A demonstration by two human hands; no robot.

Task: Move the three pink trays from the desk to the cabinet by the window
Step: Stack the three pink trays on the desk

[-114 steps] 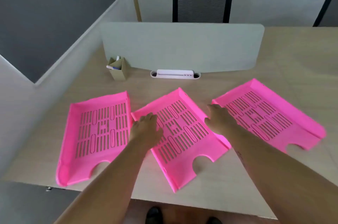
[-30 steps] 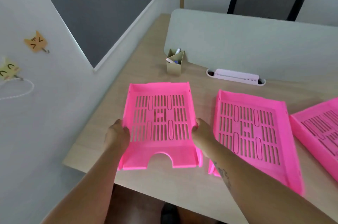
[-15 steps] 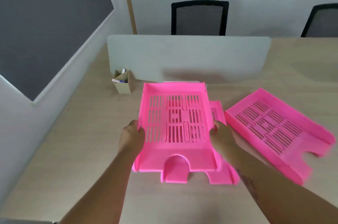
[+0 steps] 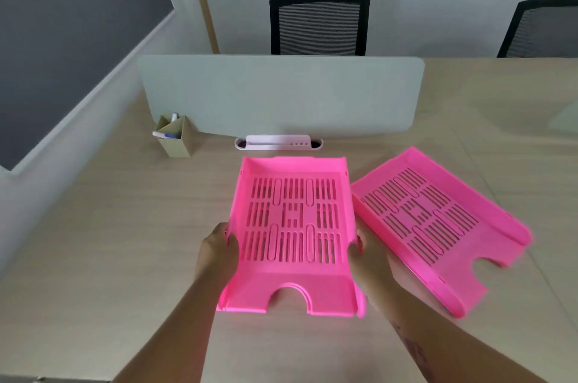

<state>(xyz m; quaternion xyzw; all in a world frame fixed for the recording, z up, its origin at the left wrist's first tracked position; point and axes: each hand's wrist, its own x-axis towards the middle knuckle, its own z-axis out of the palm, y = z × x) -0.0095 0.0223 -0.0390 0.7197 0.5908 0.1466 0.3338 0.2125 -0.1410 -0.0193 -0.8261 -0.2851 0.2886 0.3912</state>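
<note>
A pink slotted tray sits nested on top of a second pink tray, of which only a thin edge shows at the front right. My left hand grips the stack's left wall and my right hand grips its right wall. A third pink tray lies angled on the desk just to the right, close to my right hand but apart from the stack.
The wooden desk carries a grey divider panel, a cardboard pen holder at its left end and a white organiser right behind the stack. Two black chairs stand beyond.
I lifted the left tray, carried it right and set it down squarely onto the middle tray. The right tray stayed where it was.
</note>
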